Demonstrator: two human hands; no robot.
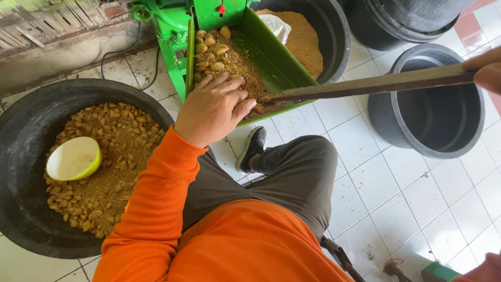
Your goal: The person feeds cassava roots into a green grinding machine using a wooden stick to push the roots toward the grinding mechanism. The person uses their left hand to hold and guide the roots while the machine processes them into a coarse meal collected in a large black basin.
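Observation:
My left hand (213, 108) lies palm down on brown lumps and crumbs (219, 55) in the green metal hopper (271, 57) of a green machine, fingers spread. My right hand (485, 68) at the right edge grips a long flat wooden stick (376, 84). The stick's far tip rests in the crumbs at the hopper's lower edge, next to my left fingers. My left arm wears an orange sleeve.
A big black tub (21, 136) on the left holds brown lumps and a pale green bowl (74, 157). Another black tub (336, 36) behind the hopper holds fine brown powder. An empty black bucket (433, 99) stands right. My bent leg and shoe (251, 149) are on white tiles.

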